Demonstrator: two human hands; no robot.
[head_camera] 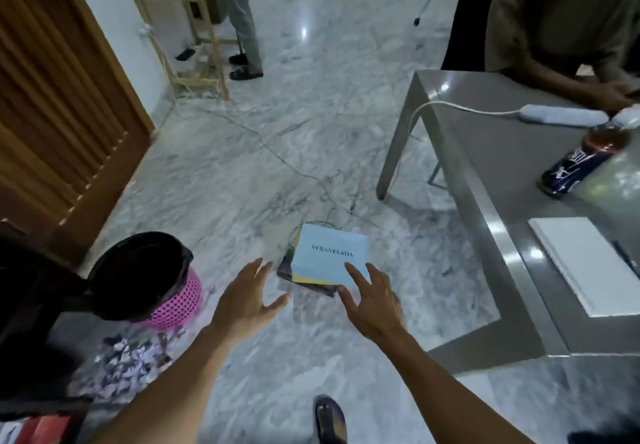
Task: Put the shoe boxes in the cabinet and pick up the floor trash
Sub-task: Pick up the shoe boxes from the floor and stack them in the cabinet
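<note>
Two hands, fingers spread, holding nothing | left hand point(247, 299) and right hand point(372, 299) near blue shoe box point(329, 256) | pink bin point(176, 299) left

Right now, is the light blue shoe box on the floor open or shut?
Shut: the light blue shoe box shows its printed lid lying flat on top, nothing inside visible.

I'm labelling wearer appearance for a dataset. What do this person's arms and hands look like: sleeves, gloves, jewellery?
The left hand and right hand are ungloved; no watch, bracelet or ring shows. The left arm and right arm are bare to the picture's bottom edge, no sleeve in view.
</note>
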